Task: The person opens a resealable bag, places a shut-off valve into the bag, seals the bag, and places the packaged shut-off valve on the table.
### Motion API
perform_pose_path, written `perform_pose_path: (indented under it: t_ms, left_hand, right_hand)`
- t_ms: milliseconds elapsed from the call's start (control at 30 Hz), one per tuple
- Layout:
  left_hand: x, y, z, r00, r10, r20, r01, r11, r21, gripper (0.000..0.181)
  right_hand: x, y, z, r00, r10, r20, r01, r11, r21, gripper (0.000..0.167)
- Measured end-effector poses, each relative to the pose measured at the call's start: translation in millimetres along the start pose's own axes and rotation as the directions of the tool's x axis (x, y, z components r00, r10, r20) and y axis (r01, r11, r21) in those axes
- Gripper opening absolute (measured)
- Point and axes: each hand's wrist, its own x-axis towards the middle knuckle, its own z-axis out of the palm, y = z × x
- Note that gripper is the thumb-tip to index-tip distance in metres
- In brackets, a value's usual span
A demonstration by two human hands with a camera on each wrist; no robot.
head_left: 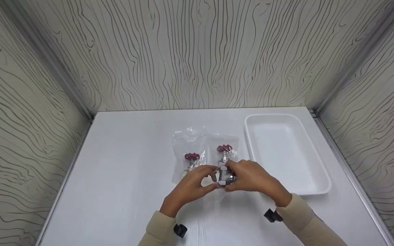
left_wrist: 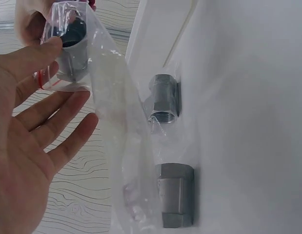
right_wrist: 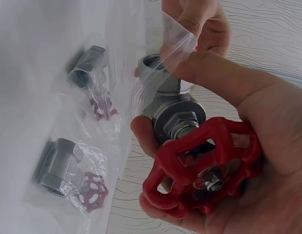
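My right hand (head_left: 253, 176) holds a metal gate valve (right_wrist: 176, 114) with a red handwheel (right_wrist: 163, 165) resting against the palm. Around the valve's threaded end is a clear plastic bag (left_wrist: 109, 83), its red-edged mouth turned toward the left hand. My left hand (head_left: 192, 182) pinches the edge of this bag between thumb and forefinger, the other fingers stretched out below. On the table under the hands lie two more valves in clear bags, one valve (right_wrist: 59, 165) with its wheel (head_left: 192, 156) to the left, the other valve (right_wrist: 90, 66) with its wheel (head_left: 224, 148) to the right.
A shallow white tray (head_left: 279, 147) stands on the right of the white table (head_left: 128, 157), close beside the right hand. Wood-patterned panels (head_left: 197, 54) enclose the back and both sides. Dark straps (head_left: 180, 230) sit at the wrists.
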Motion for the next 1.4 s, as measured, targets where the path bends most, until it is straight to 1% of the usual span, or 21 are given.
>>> perform_pose_path:
  t_ms: [100,167,200,300,367,433,533,633,700,800,967,1033,1133,1200,1267,1400]
  left_hand:
    - [-1.4,0.0,2.0,1.0,-0.012,0.007,0.012,1.0,-0.008,0.021]
    - [-2.4,-1.1,3.8,1.0,-0.009,0.008,0.009,1.0,-0.006,0.021]
    - [-2.6,-1.3,4.7,1.0,-0.005,0.008,0.005,1.0,-0.005,0.021]
    - [-2.6,-2.3,7.1,1.0,0.029,0.005,-0.029,1.0,-0.001,0.02]
    - [-2.5,-2.3,8.3,0.999,0.049,0.0,-0.049,0.999,0.003,0.02]
    - [-2.3,-2.5,9.5,0.998,0.07,-0.003,-0.07,0.998,0.009,0.022]
    - [-2.5,-2.7,10.8,0.997,0.075,-0.001,-0.075,0.997,0.02,0.028]
    - [-2.8,-2.9,11.6,0.997,0.076,0.003,-0.076,0.997,0.027,0.034]
    - [-2.9,-3.2,12.3,0.997,0.077,0.002,-0.077,0.997,0.03,0.028]
    - [-3.0,-3.8,13.6,0.997,0.082,0.006,-0.082,0.996,0.041,0.022]
    - [-3.5,-3.8,16.0,0.997,0.076,0.029,-0.078,0.995,0.056,0.018]
    - [-3.8,-3.8,16.5,0.997,0.074,0.035,-0.076,0.995,0.061,0.016]
    - [-4.6,-4.0,16.6,0.997,0.071,0.042,-0.073,0.995,0.069,0.018]
    - [-5.2,-3.9,16.3,0.997,0.065,0.049,-0.069,0.995,0.069,0.02]
    - [-5.6,-3.7,16.3,0.996,0.063,0.055,-0.067,0.995,0.071,0.021]
    - [-6.0,-4.3,17.0,0.996,0.07,0.057,-0.074,0.995,0.068,0.014]
  right_hand:
    - [0.3,0.8,3.5,1.0,-0.016,0.021,0.015,1.0,0.009,0.054]
    - [0.3,1.1,5.7,0.999,-0.027,0.042,0.026,0.999,0.022,0.055]
    - [0.1,0.8,6.4,0.998,-0.035,0.053,0.033,0.999,0.028,0.055]
    - [-0.2,0.1,9.2,0.994,-0.05,0.098,0.043,0.996,0.072,0.052]
    - [-0.3,-0.8,10.7,0.991,-0.042,0.13,0.028,0.994,0.106,0.049]
    - [-0.6,-1.5,12.7,0.985,-0.021,0.171,-0.005,0.989,0.151,0.043]
    - [-0.9,-2.4,15.5,0.976,0.015,0.217,-0.062,0.976,0.211,0.035]
    - [-0.6,-1.8,18.3,0.97,0.031,0.242,-0.096,0.96,0.264,0.03]
    - [-0.1,-0.7,19.5,0.968,0.027,0.25,-0.1,0.954,0.283,0.029]
    - [0.5,1.2,20.0,0.962,0.017,0.272,-0.106,0.944,0.314,0.031]
    - [0.9,3.4,20.2,0.946,0.0,0.325,-0.12,0.929,0.35,0.043]
    - [0.7,3.9,20.6,0.94,-0.001,0.34,-0.131,0.922,0.364,0.045]
    - [1.1,4.8,22.9,0.94,0.005,0.34,-0.144,0.912,0.384,0.044]
    - [2.2,5.2,25.4,0.948,0.015,0.318,-0.146,0.908,0.394,0.042]
    - [3.3,5.4,27.8,0.957,0.021,0.29,-0.139,0.91,0.391,0.04]
    - [5.3,6.1,32.0,0.97,0.027,0.24,-0.122,0.912,0.391,0.039]
